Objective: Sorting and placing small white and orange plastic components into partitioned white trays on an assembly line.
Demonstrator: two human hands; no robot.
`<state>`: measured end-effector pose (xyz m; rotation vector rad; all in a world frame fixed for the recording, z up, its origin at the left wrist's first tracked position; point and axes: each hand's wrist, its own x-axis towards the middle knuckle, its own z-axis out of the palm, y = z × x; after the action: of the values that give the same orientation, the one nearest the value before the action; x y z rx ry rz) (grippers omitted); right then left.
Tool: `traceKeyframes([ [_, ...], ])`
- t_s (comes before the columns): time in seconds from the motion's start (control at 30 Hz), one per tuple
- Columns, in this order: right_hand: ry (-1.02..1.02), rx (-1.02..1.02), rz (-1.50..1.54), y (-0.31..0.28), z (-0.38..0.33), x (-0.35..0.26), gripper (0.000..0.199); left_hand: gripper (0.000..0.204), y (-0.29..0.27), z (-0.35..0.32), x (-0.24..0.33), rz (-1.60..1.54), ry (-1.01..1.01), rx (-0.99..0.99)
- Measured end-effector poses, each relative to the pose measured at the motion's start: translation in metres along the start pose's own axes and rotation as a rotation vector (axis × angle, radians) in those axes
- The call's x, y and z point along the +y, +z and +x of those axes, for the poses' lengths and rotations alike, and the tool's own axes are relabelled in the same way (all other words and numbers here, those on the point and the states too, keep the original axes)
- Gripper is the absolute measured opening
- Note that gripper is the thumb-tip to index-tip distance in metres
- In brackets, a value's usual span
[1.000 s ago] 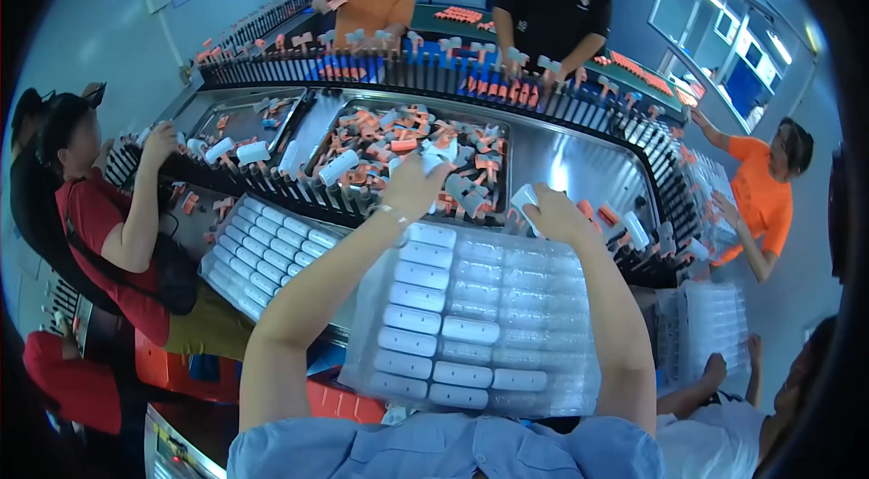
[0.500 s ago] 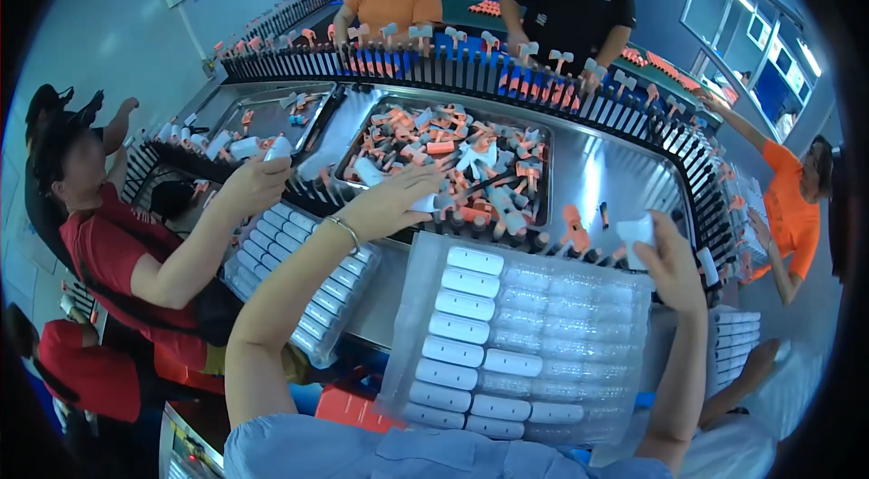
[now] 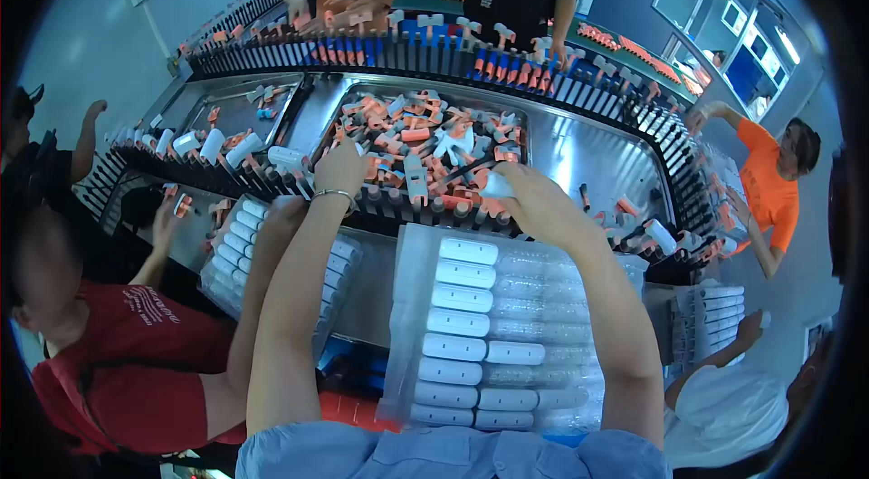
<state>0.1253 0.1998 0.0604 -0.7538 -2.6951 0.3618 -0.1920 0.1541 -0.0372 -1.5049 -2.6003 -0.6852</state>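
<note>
Since the earlier frame, the right hand (image 3: 536, 196) has moved left, from near the pack's far right corner to the tray's near edge; the left hand (image 3: 340, 169) has moved to the tray's near left corner, and the co-worker in red (image 3: 154, 343) leans in closer.

Right hand: fingers pinch a white shell (image 3: 497, 184), held over the tray's near edge, close to its near right corner. Its exposed end points left, along that edge; fingers cover the rest, so I cannot tell its full long axis. Left hand: fingertips largely concealed from where I stand; grip cannot be told. Dark pegs (image 3: 374, 200) stand beside it.

Tray (image 3: 498, 108): metal, heaped with orange and grey clips (image 3: 398, 130) lying at all angles, plus a white glove-like piece (image 3: 454, 144). Side tray (image 3: 240, 99): a few clips, mostly toward its right edge.

Pack (image 3: 543, 298): clear plastic. Shells fill the left column; several more lie toward the near edge in the next columns. Their long axes run left to right.
</note>
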Motion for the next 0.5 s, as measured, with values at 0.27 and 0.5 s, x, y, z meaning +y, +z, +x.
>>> traceKeyframes([
  [0.27,-0.464,-0.241,-0.165,0.016,0.054,0.012,0.043,0.020,-0.085,-0.082,0.033,-0.601,0.170,0.400],
  [0.5,-0.057,-0.418,0.000,0.076,0.113,-0.044,0.051,0.012,-0.079,-0.163,0.073,-0.655,0.646,0.025],
])
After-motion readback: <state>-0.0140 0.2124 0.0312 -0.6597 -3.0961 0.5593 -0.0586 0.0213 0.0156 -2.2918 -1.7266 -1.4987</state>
